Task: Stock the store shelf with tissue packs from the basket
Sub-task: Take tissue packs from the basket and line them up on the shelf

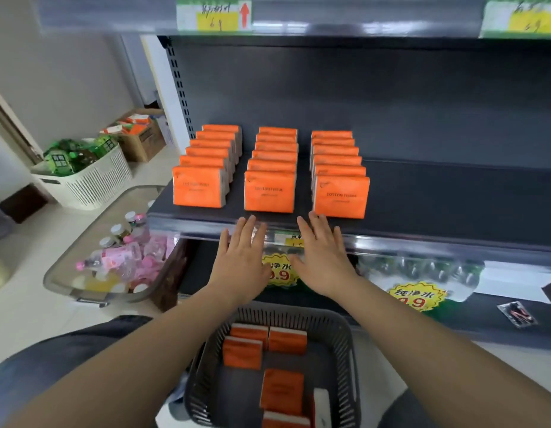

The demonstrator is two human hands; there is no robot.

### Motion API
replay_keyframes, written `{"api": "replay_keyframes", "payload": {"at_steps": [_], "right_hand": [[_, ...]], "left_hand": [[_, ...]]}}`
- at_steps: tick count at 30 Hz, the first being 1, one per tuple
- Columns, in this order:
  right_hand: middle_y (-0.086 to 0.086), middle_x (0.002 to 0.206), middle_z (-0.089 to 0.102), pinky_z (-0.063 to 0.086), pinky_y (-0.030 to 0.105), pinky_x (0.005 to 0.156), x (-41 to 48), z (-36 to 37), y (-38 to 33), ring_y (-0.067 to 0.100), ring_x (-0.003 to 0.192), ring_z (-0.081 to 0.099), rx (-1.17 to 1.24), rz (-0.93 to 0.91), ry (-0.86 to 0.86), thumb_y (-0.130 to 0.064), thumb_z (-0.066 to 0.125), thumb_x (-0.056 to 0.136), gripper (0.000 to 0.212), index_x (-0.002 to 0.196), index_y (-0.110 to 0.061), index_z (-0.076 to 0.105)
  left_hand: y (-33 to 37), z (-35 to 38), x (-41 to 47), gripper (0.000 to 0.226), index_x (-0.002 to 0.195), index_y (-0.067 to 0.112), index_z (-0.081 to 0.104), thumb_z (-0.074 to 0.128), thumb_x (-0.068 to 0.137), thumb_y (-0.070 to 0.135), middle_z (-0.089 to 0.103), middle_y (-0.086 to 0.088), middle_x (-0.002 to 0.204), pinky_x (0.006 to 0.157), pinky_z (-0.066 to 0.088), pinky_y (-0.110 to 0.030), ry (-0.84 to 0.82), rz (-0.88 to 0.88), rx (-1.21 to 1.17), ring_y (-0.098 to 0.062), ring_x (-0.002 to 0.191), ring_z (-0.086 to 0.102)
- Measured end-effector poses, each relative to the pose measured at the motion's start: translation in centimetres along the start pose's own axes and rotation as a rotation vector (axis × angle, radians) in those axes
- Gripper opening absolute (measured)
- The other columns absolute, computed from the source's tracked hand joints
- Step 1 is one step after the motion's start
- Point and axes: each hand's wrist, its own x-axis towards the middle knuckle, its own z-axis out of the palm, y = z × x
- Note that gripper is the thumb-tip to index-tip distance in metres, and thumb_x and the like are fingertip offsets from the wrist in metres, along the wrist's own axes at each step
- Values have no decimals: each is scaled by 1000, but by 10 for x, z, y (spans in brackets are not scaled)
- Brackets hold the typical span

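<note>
Three rows of upright orange tissue packs stand on the dark shelf [438,193]: a left row [197,186], a middle row [269,191] and a right row [340,197]. My left hand [241,261] and my right hand [325,257] hover flat, fingers spread and empty, just in front of the shelf edge below the middle and right rows. Beneath my forearms the dark grey basket [345,335] holds several loose orange tissue packs [282,392], some standing, some lying flat.
The right half of the shelf is bare. A clear bin [62,273] of pink bottles sits at the left, with a white basket [92,183] of green packets and a cardboard box [143,140] behind it. Bottled water [422,270] fills the shelf below.
</note>
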Motion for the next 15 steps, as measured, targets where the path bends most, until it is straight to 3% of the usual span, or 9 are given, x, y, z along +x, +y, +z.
{"api": "replay_keyframes", "payload": {"at_steps": [15], "right_hand": [[3, 161, -11, -10, 40, 116, -56, 120, -3, 19, 146, -15, 9, -5, -260, -45, 45, 95, 78, 153, -19, -1]], "left_hand": [[-22, 99, -66, 76, 155, 14, 6, 42, 94, 41, 4, -7, 163, 122, 2, -47, -272, -49, -8, -24, 150, -4]]}}
